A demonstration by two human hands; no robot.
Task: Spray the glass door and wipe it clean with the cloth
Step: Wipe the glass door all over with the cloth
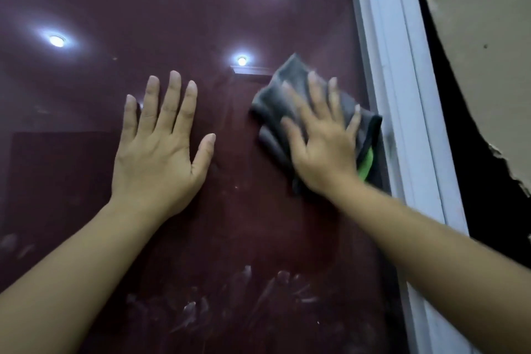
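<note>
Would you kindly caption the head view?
Right hand presses cloth on glass door; left hand braces flat.

Bare forearms, no sleeves, short unpainted nails

Interior of a building, probably a home or small premises; the exact kind cannot be told. Above the fingertips, the dark glass door [201, 8] reflects recessed ceiling lights [57, 40] and a cornice moulding [249, 69]. Beyond the little-finger side of the cloth-side hand stand a white door frame [402, 95] and a beige wall [482, 37] with broken, peeling plaster.
</note>
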